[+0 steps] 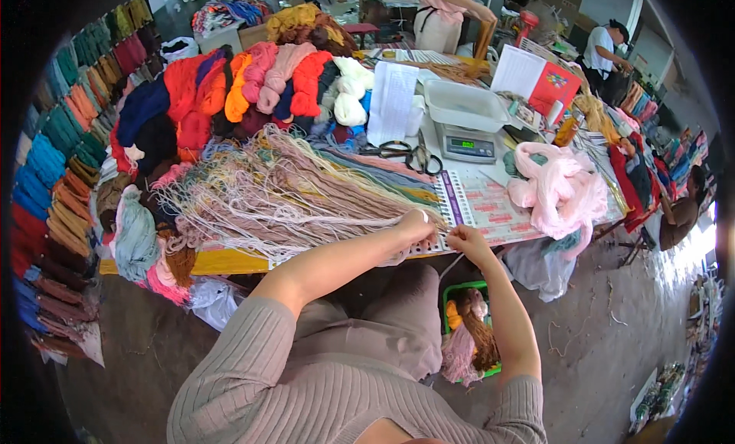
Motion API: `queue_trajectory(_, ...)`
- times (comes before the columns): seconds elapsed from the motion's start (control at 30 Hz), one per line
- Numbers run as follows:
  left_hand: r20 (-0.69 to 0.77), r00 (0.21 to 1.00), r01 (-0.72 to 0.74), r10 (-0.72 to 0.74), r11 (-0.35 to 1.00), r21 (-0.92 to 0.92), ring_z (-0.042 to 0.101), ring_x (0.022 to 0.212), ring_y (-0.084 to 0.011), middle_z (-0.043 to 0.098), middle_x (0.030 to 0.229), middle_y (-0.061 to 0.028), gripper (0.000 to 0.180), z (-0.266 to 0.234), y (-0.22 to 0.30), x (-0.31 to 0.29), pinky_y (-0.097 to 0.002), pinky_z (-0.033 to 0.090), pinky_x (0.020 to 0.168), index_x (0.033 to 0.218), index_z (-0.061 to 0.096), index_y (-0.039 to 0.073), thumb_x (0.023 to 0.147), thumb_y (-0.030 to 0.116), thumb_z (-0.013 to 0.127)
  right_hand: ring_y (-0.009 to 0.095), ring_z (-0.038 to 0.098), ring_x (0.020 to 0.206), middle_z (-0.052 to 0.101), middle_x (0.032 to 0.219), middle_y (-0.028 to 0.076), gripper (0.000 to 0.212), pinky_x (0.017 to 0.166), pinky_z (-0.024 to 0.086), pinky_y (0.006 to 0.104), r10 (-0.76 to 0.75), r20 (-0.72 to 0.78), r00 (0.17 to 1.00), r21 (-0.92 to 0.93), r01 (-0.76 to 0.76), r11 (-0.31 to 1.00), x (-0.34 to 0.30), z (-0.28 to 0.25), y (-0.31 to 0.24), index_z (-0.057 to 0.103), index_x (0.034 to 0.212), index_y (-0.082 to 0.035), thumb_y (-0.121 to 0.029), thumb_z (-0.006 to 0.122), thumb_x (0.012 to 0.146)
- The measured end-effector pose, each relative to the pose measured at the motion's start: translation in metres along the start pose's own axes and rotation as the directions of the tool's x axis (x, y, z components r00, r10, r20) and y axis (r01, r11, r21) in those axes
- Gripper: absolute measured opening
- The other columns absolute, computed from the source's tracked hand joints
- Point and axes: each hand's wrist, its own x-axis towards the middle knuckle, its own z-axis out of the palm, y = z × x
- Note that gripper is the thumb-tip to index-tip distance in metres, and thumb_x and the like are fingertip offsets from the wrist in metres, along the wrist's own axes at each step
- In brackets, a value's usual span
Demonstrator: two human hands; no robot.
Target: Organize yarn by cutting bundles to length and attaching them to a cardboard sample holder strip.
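Observation:
Fanned across the table lie long cut yarn strands (306, 199) in mauve, white, blue and yellow, narrowing toward a perforated card strip (455, 197) with a purple band. At the table's front edge, my left hand (417, 228) is closed at the card's near end, beside the strands' tips; what its fingers grip is hidden. Just to its right, my right hand (470, 243) pinches a pale yarn strand (452, 266) that hangs below the edge. Black-handled scissors (421, 159) lie behind the strands.
Colourful yarn skeins (230, 84) are heaped at the back left. A digital scale (465, 145) carries a clear tray (465, 103). Pale pink yarn (563, 187) sits at the right. A green basket (446, 297) of yarn stands below, beside my knee. Two people (448, 23) work farther off.

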Motion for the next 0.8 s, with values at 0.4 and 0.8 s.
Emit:
queue_trajectory(0.4, 0.326, 0.945, 0.071, -0.011, 0.983, -0.172, 0.044, 0.039, -0.0064, 0.058, 0.058, -0.0033, 0.021, 0.002, -0.005, -0.008, -0.0202, 0.030, 0.034, 0.103, 0.061, 0.013, 0.083, 0.014, 0.052, 0.006, 0.050, 0.067, 0.057, 0.074, -0.003, 0.013, 0.063, 0.041, 0.0209, 0.018, 0.083, 0.996, 0.186, -0.033, 0.982, 0.000, -0.002, -0.010, 0.058, 0.085, -0.004, -0.016, 0.060, 0.086)
queue_trajectory(0.8, -0.506, 0.853, -0.436, -0.127, 0.359, -0.825, 0.045, 0.048, -0.0115, 0.054, 0.072, -0.0083, 0.020, -0.243, -0.002, -0.069, -0.0227, 0.039, 0.041, 0.099, 0.053, -0.001, 0.082, 0.009, 0.052, 0.009, 0.053, 0.065, 0.060, 0.069, 0.000, 0.031, 0.062, 0.043, 0.0239, 0.031, 0.039, 0.999, -0.096, -0.027, 0.995, 0.004, 0.003, -0.004, 0.062, 0.088, -0.003, -0.028, 0.046, 0.093)
